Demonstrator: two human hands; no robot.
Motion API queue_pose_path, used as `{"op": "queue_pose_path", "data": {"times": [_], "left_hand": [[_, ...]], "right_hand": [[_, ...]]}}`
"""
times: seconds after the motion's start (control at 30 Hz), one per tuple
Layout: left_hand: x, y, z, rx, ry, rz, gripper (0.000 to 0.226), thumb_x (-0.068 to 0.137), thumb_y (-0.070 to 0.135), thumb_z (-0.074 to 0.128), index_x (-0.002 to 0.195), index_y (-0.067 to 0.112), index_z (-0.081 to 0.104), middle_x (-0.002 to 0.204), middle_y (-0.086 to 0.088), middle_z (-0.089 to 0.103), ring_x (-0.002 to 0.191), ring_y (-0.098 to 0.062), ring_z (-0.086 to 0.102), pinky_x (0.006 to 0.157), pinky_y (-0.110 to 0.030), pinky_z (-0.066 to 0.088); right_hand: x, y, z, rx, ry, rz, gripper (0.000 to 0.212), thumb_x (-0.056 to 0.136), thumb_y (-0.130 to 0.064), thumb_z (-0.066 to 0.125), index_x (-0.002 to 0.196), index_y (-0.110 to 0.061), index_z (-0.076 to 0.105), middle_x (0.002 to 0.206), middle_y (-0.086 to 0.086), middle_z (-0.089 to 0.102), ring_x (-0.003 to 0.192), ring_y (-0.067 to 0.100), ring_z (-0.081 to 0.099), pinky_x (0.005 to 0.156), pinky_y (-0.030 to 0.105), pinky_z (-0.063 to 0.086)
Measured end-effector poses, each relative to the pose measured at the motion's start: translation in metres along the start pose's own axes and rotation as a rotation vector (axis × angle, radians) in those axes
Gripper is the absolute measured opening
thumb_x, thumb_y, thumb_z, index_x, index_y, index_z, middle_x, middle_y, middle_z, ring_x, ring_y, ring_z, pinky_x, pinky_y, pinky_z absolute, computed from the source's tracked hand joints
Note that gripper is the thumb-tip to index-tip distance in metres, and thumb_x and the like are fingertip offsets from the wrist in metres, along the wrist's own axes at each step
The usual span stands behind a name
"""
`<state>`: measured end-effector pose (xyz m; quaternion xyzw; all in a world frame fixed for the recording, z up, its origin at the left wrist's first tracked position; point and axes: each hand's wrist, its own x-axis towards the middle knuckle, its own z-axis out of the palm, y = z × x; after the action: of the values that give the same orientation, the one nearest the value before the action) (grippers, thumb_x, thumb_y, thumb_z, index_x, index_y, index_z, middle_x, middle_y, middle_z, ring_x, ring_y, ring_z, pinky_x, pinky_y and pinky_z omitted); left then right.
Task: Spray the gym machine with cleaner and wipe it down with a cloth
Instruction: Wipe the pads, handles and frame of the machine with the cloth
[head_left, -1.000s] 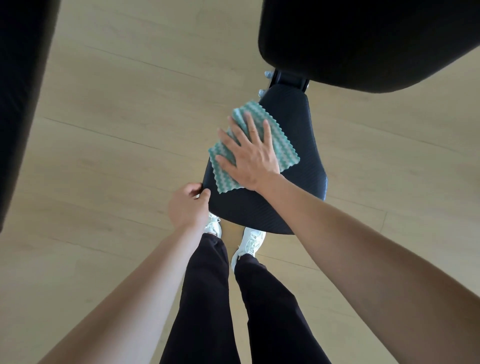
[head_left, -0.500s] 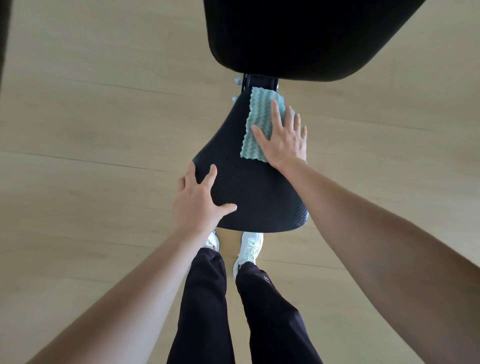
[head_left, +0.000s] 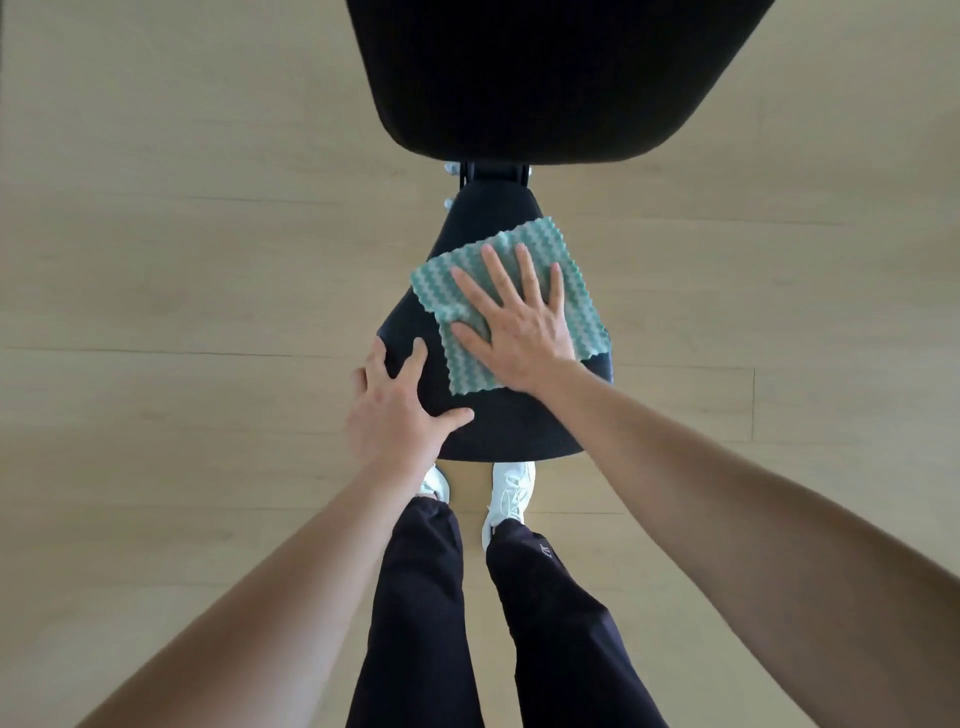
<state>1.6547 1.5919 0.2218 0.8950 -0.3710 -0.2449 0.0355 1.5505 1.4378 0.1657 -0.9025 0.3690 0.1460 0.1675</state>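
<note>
Step in hand: wiping; no spray bottle in view. Left hand (head_left: 400, 410) lies on the seat pad's (head_left: 511, 434) near-left corner, fingers spread flat, gripping nothing, probably bracing it. Mid-seat, right hand (head_left: 519, 327) presses the green cloth (head_left: 576, 291) flat, fingers splayed, no pinch. Next move: slide the cloth over bare seat under even pressure. Beyond the seat's narrow end hangs the back pad (head_left: 545, 78); whether it is wet cannot be told.
</note>
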Motion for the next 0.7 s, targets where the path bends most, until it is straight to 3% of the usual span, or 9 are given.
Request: {"op": "queue_pose_path", "data": {"times": [0.23,0.3,0.4,0.47,0.53,0.6,0.7], "left_hand": [[0.001,-0.003,0.002,0.047,-0.01,0.016,0.1,0.07,0.071,0.08,0.155,0.042,0.037,0.164,-0.003,0.027,0.137,-0.027,0.037,0.083,-0.042,0.053],[0.0,-0.005,0.003,0.036,-0.014,0.019,0.099,0.07,0.07,0.08,0.155,0.041,0.037,0.163,-0.005,0.028,0.138,-0.028,0.038,0.083,-0.043,0.053],[-0.001,-0.007,0.007,0.026,0.0,0.037,0.099,0.07,0.069,0.081,0.155,0.038,0.039,0.161,-0.007,0.032,0.136,-0.031,0.039,0.084,-0.044,0.054],[-0.001,-0.008,0.009,0.024,0.008,0.039,0.098,0.071,0.069,0.08,0.155,0.038,0.038,0.162,-0.008,0.032,0.136,-0.031,0.039,0.085,-0.045,0.054],[-0.001,-0.008,0.011,0.029,0.009,0.033,0.098,0.072,0.07,0.08,0.155,0.038,0.038,0.163,-0.007,0.03,0.136,-0.031,0.039,0.085,-0.044,0.054],[-0.003,-0.007,0.011,0.033,0.0,0.025,0.097,0.073,0.069,0.079,0.155,0.039,0.037,0.164,-0.007,0.029,0.135,-0.031,0.039,0.085,-0.044,0.053],[-0.003,-0.007,0.009,0.022,-0.005,0.032,0.087,0.079,0.046,0.08,0.155,0.038,0.038,0.165,-0.008,0.027,0.135,-0.032,0.039,0.085,-0.045,0.054]], "right_hand": [[-0.016,0.037,0.002,0.185,0.053,0.327,0.073,0.101,-0.073,0.017,0.163,-0.04,0.0,0.174,0.0,-0.004,0.159,0.033,-0.002,0.126,0.061,0.007],[-0.047,0.044,0.009,0.302,0.046,0.406,0.071,0.1,-0.072,0.023,0.162,-0.044,0.0,0.172,0.0,0.005,0.156,0.036,0.015,0.122,0.059,0.025],[-0.099,0.04,0.022,0.544,0.058,0.514,0.074,0.099,-0.069,0.036,0.16,-0.048,-0.001,0.161,0.001,0.019,0.135,0.036,0.044,0.101,0.053,0.05],[-0.128,0.026,0.036,0.518,0.064,0.51,0.077,0.1,-0.068,0.034,0.162,-0.042,-0.003,0.164,0.009,0.013,0.144,0.039,0.034,0.109,0.058,0.043],[-0.147,0.008,0.049,0.342,0.059,0.469,0.078,0.102,-0.067,0.029,0.164,-0.032,-0.002,0.169,0.019,-0.002,0.156,0.042,0.005,0.124,0.062,0.017],[-0.154,-0.015,0.054,0.239,0.03,0.41,0.079,0.103,-0.066,0.027,0.165,-0.027,-0.002,0.17,0.021,-0.012,0.156,0.043,-0.013,0.126,0.06,-0.005],[-0.149,-0.048,0.054,0.149,0.026,0.244,0.075,0.104,-0.062,0.024,0.166,-0.024,0.005,0.171,0.02,-0.007,0.157,0.043,-0.012,0.125,0.058,-0.009]]}}
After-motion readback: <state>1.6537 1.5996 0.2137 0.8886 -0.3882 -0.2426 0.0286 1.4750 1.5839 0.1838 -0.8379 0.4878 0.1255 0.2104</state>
